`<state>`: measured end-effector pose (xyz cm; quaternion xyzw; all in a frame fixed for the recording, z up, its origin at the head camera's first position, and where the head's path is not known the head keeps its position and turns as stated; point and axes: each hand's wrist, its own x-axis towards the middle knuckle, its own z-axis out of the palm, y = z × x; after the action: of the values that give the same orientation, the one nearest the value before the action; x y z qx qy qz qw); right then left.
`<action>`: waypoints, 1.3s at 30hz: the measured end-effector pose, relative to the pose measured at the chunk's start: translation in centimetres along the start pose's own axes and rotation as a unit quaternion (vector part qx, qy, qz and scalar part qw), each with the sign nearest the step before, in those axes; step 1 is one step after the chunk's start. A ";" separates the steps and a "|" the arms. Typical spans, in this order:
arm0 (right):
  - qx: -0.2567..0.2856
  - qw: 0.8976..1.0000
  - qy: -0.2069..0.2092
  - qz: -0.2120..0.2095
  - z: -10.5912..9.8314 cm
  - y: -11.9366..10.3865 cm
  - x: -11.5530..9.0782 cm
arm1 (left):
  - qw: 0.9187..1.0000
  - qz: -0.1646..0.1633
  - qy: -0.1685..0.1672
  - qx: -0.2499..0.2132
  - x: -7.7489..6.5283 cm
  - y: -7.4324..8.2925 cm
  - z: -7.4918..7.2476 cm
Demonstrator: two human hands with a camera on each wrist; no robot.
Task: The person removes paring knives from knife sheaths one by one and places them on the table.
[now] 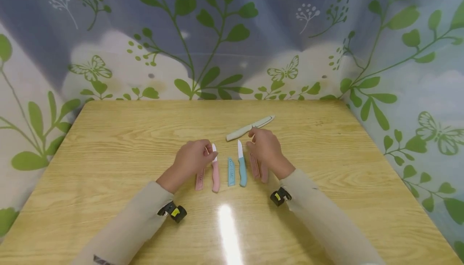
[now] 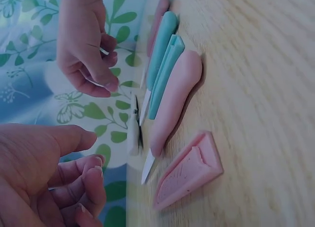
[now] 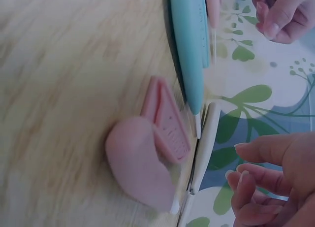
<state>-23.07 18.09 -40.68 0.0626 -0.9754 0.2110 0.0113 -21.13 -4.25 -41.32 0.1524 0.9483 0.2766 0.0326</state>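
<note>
Both hands hover above the table with fingers loosely bent and nothing in them. My left hand (image 1: 192, 157) is over a pink-handled paring knife (image 1: 215, 176) with a white blade and its separate pink sheath (image 1: 199, 179). In the middle lie a light-blue sheath (image 1: 231, 172) and a blue-handled paring knife (image 1: 242, 172), blade pointing away. Beneath my right hand (image 1: 266, 148) are a second pink sheath (image 1: 255, 166) and pink-handled knife (image 1: 264, 174), partly hidden in the head view. The right wrist view shows that knife's rounded pink handle (image 3: 138, 163) beside the sheath.
A cream-handled knife (image 1: 239, 133) lies slantwise behind the row, beyond the right fingertips. The wooden table (image 1: 127, 128) meets a leaf-patterned curtain (image 1: 217, 55) at its back edge. A camera is strapped to each wrist.
</note>
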 end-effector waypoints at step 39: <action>-0.071 0.995 -0.049 0.059 0.3 1.8 3.0 | 0.998 -0.020 -0.023 0.055 5.2 1.0 1.7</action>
<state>-26.26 19.19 -41.57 0.0143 -0.9892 0.1386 -0.0447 -25.60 -0.98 -42.11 0.1416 0.9639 0.2196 0.0518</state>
